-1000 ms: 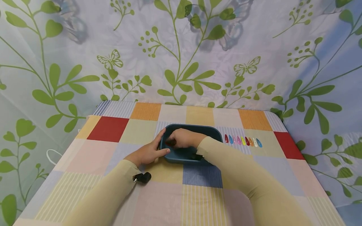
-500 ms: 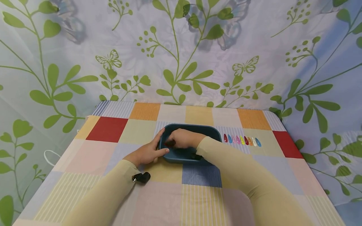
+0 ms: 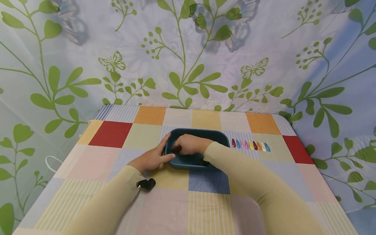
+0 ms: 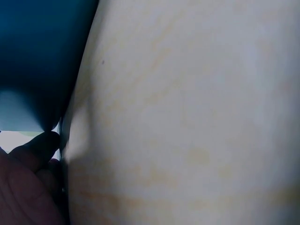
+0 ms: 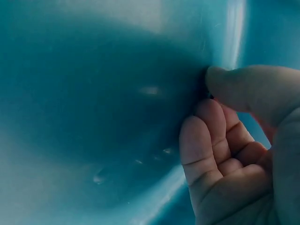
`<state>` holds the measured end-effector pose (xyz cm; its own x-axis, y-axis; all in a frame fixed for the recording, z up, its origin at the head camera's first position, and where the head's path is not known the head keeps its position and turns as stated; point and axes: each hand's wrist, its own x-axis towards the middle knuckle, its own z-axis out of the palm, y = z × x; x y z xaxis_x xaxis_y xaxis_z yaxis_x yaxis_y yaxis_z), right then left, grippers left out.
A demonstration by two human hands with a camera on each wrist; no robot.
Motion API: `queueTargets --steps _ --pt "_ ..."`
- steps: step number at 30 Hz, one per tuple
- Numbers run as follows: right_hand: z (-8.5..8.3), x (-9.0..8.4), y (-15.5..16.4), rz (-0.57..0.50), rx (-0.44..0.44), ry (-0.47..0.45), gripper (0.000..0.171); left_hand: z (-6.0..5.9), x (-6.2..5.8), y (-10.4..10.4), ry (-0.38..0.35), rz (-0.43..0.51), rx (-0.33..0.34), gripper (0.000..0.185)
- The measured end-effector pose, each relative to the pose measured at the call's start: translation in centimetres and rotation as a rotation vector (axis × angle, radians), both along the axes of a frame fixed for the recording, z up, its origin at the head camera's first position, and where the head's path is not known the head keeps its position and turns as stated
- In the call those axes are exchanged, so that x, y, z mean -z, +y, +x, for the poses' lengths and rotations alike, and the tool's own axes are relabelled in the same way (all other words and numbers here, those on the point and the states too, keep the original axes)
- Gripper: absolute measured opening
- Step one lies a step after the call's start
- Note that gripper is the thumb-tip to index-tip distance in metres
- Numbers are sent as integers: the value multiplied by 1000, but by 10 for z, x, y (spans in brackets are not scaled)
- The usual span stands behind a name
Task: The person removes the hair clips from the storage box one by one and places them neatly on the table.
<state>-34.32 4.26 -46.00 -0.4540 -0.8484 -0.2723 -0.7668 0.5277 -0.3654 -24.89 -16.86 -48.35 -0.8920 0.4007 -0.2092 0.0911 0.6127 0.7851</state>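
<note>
A dark blue tub (image 3: 218,135) stands mid-table on a checked cloth. My left hand (image 3: 152,158) rests against its left corner, fingers straight along the side wall and thumb on the front wall. My right hand (image 3: 191,143) reaches inside the tub with fingers curled, and the fingertips pinch a small dark thing (image 3: 176,149) near the left inner wall. In the right wrist view the thumb (image 5: 243,86) meets the curled fingers (image 5: 211,136) close to the tub's wall (image 5: 93,93). The left wrist view shows mostly my sleeve (image 4: 187,112), the tub (image 4: 37,56) and a thumb (image 4: 33,150).
A row of several coloured hair clips (image 3: 251,145) lies just right of the tub. The leaf-print curtain (image 3: 188,49) hangs behind the table (image 3: 111,133). A white loop (image 3: 53,161) shows past the left edge. A black wrist camera (image 3: 147,184) sits on my left sleeve.
</note>
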Motion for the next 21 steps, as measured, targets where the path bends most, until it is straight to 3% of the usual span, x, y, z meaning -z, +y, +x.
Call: queueTargets --steps 11,17,21 --pt "1 -3 1 20 95 -30 36 0 0 1 -2 16 0 95" --pt "-2 -2 14 -40 91 -100 47 0 0 1 -10 14 1 95" --pt "-3 -6 24 -95 147 -162 46 2 0 1 -22 17 -6 95"
